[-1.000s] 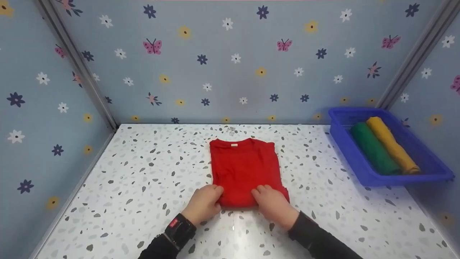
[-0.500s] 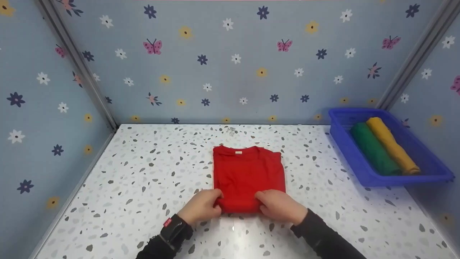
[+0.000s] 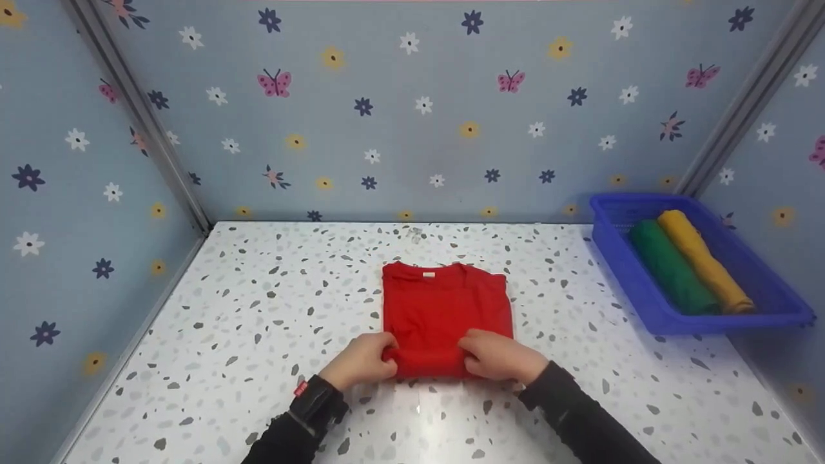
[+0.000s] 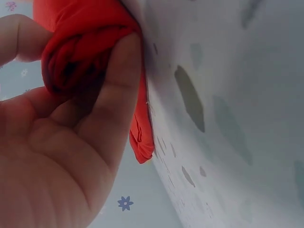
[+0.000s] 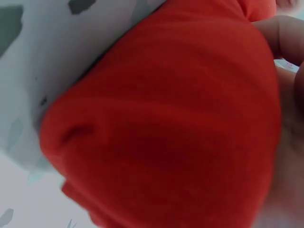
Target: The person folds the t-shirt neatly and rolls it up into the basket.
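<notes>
A folded red T-shirt [image 3: 433,314] lies flat with its collar and pale tag at the far side. Its near edge is turned up into a thick roll. At the left end of that roll, my left hand [image 3: 362,361] grips the cloth; in the left wrist view its thumb and fingers curl round the coiled layers [image 4: 90,52]. My right hand [image 3: 504,356] holds the roll towards its right end. Red fabric [image 5: 161,118] fills most of the right wrist view, with part of the right hand [image 5: 290,137] at the edge and its other fingers hidden.
To the right stands a blue plastic basket [image 3: 628,290]. A green cloth roll [image 3: 673,267] and a yellow cloth roll [image 3: 706,261] lie side by side in it. Flowered panels [image 3: 412,129] enclose the speckled white table [image 3: 271,309] at the back and sides.
The T-shirt has come nearer to me and slightly right, mostly in the first half second. Both hands have since shifted slightly away from me on the rolled edge, still gripping it.
</notes>
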Available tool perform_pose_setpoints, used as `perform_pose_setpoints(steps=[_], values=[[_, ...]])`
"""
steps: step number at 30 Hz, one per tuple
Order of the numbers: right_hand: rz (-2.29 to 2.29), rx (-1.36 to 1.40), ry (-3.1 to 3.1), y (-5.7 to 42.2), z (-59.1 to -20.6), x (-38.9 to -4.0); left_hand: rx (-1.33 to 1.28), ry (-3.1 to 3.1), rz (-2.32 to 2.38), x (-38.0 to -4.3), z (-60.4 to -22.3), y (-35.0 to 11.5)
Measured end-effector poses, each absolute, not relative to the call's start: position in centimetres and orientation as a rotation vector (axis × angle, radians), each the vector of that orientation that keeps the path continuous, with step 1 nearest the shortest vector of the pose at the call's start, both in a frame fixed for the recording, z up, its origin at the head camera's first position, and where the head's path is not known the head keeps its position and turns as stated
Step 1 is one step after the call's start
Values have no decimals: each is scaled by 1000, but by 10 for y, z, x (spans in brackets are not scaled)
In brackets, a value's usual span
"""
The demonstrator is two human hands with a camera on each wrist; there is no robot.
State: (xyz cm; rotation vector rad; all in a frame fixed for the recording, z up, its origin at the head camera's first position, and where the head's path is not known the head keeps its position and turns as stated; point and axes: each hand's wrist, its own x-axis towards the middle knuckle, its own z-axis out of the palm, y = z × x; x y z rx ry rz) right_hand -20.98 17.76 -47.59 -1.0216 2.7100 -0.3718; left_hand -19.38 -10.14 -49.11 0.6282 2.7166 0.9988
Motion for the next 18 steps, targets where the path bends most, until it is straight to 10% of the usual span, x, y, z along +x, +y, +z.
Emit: perform_pose_setpoints(steps=[18], values=[[-472,-948,2726,179,-489,-222,406,2639,970,-206,-489,-96]])
